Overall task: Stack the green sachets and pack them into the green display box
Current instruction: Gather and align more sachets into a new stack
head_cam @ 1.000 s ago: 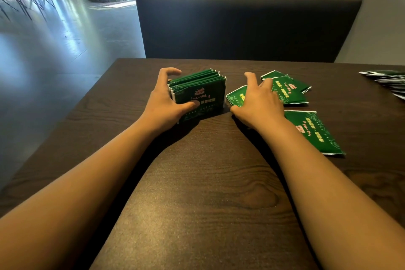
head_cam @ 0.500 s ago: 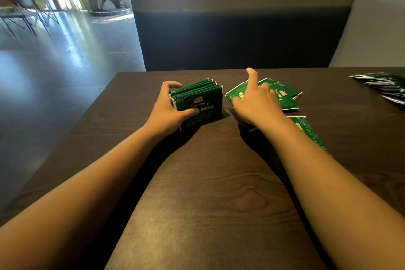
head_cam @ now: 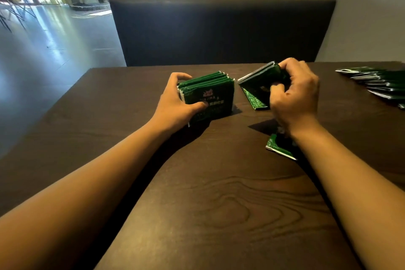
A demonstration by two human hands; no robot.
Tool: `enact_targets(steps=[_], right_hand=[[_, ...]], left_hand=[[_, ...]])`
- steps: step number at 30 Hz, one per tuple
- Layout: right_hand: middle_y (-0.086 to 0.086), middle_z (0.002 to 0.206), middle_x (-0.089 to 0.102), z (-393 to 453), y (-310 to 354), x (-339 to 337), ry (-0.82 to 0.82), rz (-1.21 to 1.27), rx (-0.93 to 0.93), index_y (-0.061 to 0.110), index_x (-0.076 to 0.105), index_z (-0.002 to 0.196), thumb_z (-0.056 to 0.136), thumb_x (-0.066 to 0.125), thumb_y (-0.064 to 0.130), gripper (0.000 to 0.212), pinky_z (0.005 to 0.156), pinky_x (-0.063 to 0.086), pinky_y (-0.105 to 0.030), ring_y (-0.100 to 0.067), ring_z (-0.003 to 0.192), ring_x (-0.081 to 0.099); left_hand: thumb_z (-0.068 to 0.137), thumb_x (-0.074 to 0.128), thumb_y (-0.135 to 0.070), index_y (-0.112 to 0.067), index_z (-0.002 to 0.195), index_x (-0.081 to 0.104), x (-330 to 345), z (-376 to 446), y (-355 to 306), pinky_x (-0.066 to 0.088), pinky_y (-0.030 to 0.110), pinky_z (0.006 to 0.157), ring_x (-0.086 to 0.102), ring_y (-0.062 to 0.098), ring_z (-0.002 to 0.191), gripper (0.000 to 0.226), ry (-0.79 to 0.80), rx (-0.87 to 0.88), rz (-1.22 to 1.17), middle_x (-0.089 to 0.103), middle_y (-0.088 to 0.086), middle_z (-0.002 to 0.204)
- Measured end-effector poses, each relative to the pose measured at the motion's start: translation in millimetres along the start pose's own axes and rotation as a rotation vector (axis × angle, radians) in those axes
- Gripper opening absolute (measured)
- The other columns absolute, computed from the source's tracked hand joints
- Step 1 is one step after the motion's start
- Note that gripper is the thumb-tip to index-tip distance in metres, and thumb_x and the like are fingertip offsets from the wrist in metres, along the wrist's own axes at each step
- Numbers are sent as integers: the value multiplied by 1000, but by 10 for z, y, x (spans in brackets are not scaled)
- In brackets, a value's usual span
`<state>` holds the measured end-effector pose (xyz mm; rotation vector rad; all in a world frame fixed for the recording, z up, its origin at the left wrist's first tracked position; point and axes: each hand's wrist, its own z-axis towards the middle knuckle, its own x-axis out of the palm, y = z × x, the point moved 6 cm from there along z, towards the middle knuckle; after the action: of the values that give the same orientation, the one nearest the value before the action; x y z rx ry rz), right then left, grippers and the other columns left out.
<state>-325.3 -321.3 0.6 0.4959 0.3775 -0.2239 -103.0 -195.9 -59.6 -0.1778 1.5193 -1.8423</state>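
- We judge the green sachets light, thin and glossy — likely slippery against each other, so a pack of them wants squeezing across its flat faces or it will fan out.
- The upright stack (head_cam: pixel 208 96) stands on edge on the dark wooden surface (head_cam: pixel 219 204), left of centre; its top edges show as separate ridges, so it is not yet squared.
- Our left hand (head_cam: pixel 175 105) is curled round that stack: the thumb presses the printed front face, the fingers wrap over the far left end. It grips the stack and steadies it where it stands.
- Our right hand (head_cam: pixel 293 94) is closed on a few lifted sachets (head_cam: pixel 256 85), pinched at their right end and tilted, the free end pointing towards the stack and just beside it. Motion blur hides the exact count.
- One loose sachet (head_cam: pixel 278 149) lies flat under the right wrist, partly hidden by it.
- A spread of further sachets (head_cam: pixel 377 81) lies at the right edge of the surface, well apart from both hands.
- The green display box is not in view, so we take packing as a later step — gathering comes first.
- For the join, we would hold the lifted sachets near the middle of their short edges.
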Motion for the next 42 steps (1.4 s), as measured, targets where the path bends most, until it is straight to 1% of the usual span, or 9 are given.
enact_targets(steps=[5,8,14,22,27,32,35,38,42], right_hand=[[-1,83,56,-112,243,379,254,-64,-227,10,62,86,74,54,10,15,71,38,-37,-25,82,47],[-2,98,61,-199,254,586,368,-218,-241,15,66,100,78,57,24,25,81,30,-36,-27,95,49],[-3,116,50,-203,143,569,347,-261,-117,25,60,113,83,68,36,33,88,31,-39,-28,112,43],[-3,128,40,-211,88,576,381,-94,-10,20,51,114,83,77,29,41,91,53,-38,-19,114,47],[-1,131,41,-271,221,639,420,43,-13,17,49,120,83,80,27,49,89,41,-8,1,112,38],[0,148,38,-289,63,593,444,362,369,34,36,137,92,68,43,56,101,52,-39,-16,129,48],[-7,155,36,-325,55,606,527,499,488,41,27,144,85,61,61,71,106,49,-45,-22,134,48],[-7,147,45,-422,174,698,638,620,503,45,25,142,85,60,59,68,102,54,-48,-21,125,59],[2,142,50,-422,204,701,656,568,472,44,29,142,87,61,60,65,101,54,-45,-17,123,60]], left_hand=[[82,84,-7,-20,130,46,30,-5,9,61,32,94,67,12,115,62,53,29,-10,63,0,125],[81,85,-6,-19,130,47,33,1,13,59,34,97,67,11,117,64,84,41,-20,64,1,127],[80,85,-6,-20,131,46,53,5,19,59,30,94,66,10,115,65,102,38,-24,63,-2,125],[85,83,-12,-25,139,34,103,-52,-50,56,20,93,62,10,116,75,214,57,-38,50,-8,128],[80,88,-18,-25,138,38,120,-53,-37,57,27,98,64,7,119,77,185,80,8,56,-9,131],[84,80,0,-19,141,38,97,-79,-65,61,37,93,69,18,115,73,212,73,-90,58,5,131],[85,78,5,-19,147,33,137,-105,-96,60,32,90,69,15,115,80,279,66,-102,58,4,130],[81,84,-1,-21,151,26,161,-104,-87,58,29,94,68,13,118,92,306,63,-109,60,3,131],[78,86,-2,-21,152,24,154,-80,-78,57,26,94,68,12,118,98,297,72,-117,62,3,129]])
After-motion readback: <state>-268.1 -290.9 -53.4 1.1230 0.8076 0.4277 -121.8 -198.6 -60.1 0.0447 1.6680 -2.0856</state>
